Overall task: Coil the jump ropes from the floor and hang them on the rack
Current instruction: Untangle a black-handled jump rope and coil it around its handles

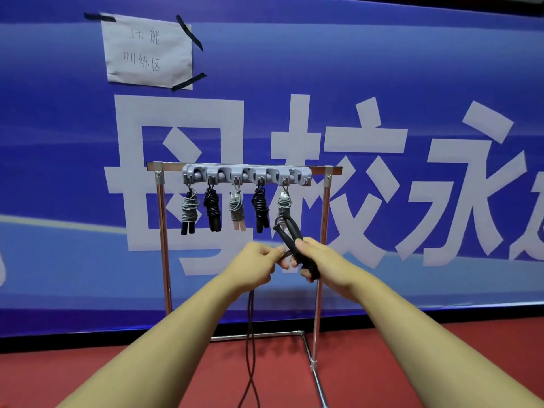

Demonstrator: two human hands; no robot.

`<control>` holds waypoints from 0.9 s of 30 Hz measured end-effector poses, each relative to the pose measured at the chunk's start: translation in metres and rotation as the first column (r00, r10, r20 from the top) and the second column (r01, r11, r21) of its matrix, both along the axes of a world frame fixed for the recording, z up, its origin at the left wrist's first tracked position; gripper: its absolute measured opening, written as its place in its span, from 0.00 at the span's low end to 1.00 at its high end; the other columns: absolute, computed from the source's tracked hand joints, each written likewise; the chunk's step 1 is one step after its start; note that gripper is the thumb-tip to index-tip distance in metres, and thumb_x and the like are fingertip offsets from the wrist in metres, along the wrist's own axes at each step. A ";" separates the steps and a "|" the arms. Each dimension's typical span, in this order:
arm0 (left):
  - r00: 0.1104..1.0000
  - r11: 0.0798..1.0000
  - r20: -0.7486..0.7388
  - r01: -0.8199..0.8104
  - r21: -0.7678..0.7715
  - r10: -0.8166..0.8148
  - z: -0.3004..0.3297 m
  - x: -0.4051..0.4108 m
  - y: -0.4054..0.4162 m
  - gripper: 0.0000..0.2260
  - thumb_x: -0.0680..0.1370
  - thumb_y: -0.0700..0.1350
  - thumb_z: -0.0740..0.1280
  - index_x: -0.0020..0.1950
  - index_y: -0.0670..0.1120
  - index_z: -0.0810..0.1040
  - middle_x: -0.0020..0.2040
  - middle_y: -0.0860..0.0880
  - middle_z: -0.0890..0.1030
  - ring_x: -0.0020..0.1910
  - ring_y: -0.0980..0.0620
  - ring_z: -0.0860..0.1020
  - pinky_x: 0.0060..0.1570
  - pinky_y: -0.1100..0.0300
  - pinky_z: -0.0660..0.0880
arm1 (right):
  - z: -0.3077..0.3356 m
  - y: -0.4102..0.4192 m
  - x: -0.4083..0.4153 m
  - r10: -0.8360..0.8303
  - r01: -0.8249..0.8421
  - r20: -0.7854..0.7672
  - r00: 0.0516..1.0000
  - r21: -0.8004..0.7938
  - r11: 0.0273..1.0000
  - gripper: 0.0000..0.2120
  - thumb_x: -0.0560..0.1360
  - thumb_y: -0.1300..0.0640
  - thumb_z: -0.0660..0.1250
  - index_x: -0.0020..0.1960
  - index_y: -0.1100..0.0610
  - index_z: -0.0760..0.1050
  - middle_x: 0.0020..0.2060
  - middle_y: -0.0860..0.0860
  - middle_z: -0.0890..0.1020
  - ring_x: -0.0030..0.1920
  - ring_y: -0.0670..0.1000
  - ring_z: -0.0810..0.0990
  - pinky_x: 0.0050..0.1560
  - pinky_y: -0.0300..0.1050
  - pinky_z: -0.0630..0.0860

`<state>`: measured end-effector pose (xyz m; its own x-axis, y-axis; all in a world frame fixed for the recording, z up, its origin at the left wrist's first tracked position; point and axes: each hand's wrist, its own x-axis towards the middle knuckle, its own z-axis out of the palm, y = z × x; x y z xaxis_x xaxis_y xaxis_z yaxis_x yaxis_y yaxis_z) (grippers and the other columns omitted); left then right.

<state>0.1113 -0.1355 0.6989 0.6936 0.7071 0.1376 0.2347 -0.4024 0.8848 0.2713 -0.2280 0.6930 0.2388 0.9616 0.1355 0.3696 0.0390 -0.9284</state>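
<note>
The lower end of the dark cord ran out of the bottom of the view, so where it ended on the red floor could not be seen, and the left hand's fingertips were turned away from the camera, which hid much of their grip. The right hand was curled round the two black handles of the jump rope, held together and pointing up and to the left toward the rack. The left hand, just beside the right, pinched the cord near the handles; from there two strands hung down between the forearms and crossed near the floor. This rope was black, thin and uncoiled, held in front of the rack and below its row of hooks. On those hooks hung five coiled ropes, grey and black by turns. The rack's right foot was also cut off at the bottom edge.
</note>
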 end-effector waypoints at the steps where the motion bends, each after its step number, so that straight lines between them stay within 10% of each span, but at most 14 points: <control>1: 1.000 1.000 -0.011 -0.006 0.028 0.006 0.000 0.001 0.000 0.22 0.85 0.53 0.60 0.44 0.39 0.83 0.28 0.50 0.66 0.26 0.53 0.62 0.27 0.66 0.63 | 0.001 0.000 -0.001 0.005 -0.005 -0.062 0.998 0.002 1.000 0.15 0.87 0.50 0.53 0.62 0.57 0.73 0.44 0.51 0.77 0.36 0.48 0.69 0.41 0.42 0.69; 10: 0.995 0.996 0.097 0.012 -0.089 -0.003 0.005 0.006 -0.009 0.20 0.85 0.49 0.58 0.49 0.38 0.84 0.36 0.45 0.84 0.24 0.56 0.72 0.29 0.66 0.65 | 0.002 0.000 0.003 -0.046 0.029 0.200 0.979 0.090 0.996 0.12 0.85 0.56 0.62 0.67 0.53 0.76 0.47 0.46 0.83 0.40 0.37 0.79 0.44 0.34 0.75; 14: 0.995 0.995 0.098 0.017 -0.103 -0.006 0.008 0.006 -0.010 0.27 0.83 0.63 0.59 0.50 0.42 0.86 0.39 0.41 0.87 0.28 0.52 0.68 0.34 0.62 0.68 | 0.004 0.002 0.003 -0.133 0.109 0.248 0.959 0.109 0.988 0.18 0.75 0.49 0.76 0.63 0.49 0.78 0.48 0.48 0.86 0.45 0.48 0.85 0.52 0.50 0.82; 20: 0.983 0.985 0.061 0.172 -0.010 -0.171 0.007 0.004 -0.005 0.28 0.85 0.60 0.57 0.52 0.37 0.84 0.41 0.43 0.86 0.31 0.52 0.72 0.40 0.59 0.71 | 0.005 -0.007 0.003 -0.088 0.083 0.073 0.993 0.077 0.994 0.24 0.71 0.54 0.80 0.60 0.56 0.72 0.42 0.54 0.85 0.39 0.49 0.81 0.47 0.48 0.79; 27: 0.956 0.952 0.111 0.285 -0.109 -0.273 0.003 0.004 -0.013 0.23 0.86 0.55 0.57 0.49 0.38 0.81 0.34 0.45 0.83 0.31 0.51 0.78 0.37 0.61 0.76 | -0.001 -0.016 0.003 0.267 -0.268 -0.127 0.955 0.002 0.963 0.07 0.82 0.61 0.66 0.60 0.61 0.77 0.43 0.60 0.79 0.48 0.56 0.77 0.58 0.58 0.81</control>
<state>0.1149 -0.1482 0.7023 0.8537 0.5026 0.1363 0.0420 -0.3274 0.9439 0.2744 -0.2442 0.6918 -0.0134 0.9943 0.1060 0.2291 0.1063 -0.9676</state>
